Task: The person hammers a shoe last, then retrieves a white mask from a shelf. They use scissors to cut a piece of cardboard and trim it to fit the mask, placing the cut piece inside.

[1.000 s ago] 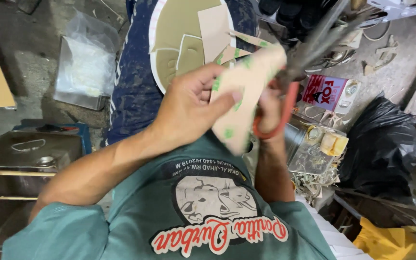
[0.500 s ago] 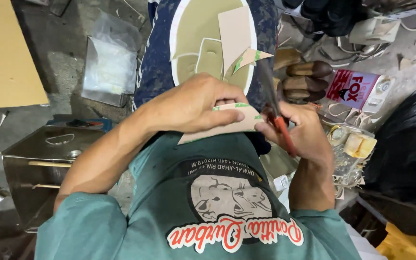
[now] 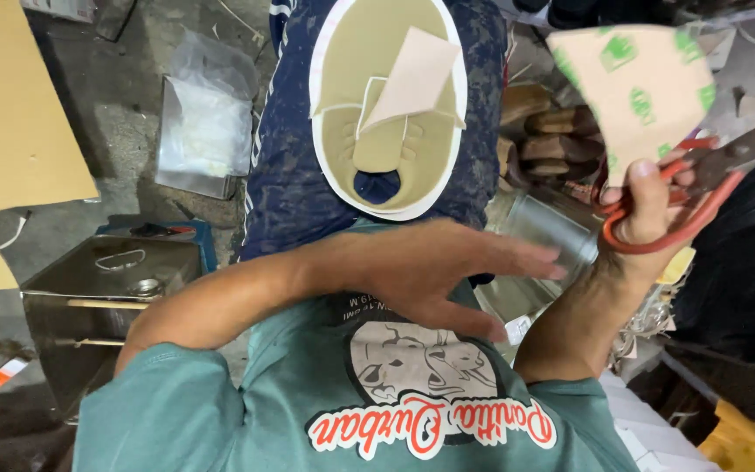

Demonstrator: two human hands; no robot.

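Observation:
My right hand (image 3: pixel 647 203) is raised at the right. It grips scissors with red handles (image 3: pixel 701 188) and pinches a tan cut piece with green marks (image 3: pixel 638 94) against them. My left hand (image 3: pixel 447 273) reaches across my chest with fingers spread and holds nothing. It hovers just left of my right forearm. On my lap, over dark blue patterned trousers (image 3: pixel 290 188), lies a beige oval sheet with a white rim (image 3: pixel 335 61). A shape has been cut out of its middle. A loose pinkish-tan piece (image 3: pixel 414 77) rests on it.
A square metal can (image 3: pixel 107 293) stands at the left on the floor. Above it are cardboard sheets (image 3: pixel 19 105) and a clear plastic bag (image 3: pixel 207 122). Brown shoe soles (image 3: pixel 552 131), a shiny tin (image 3: pixel 545 240) and a black bag (image 3: pixel 744 288) crowd the right side.
My left hand has let go of the tan piece and opened. My right hand has swung up and to the right with the scissors and the piece.

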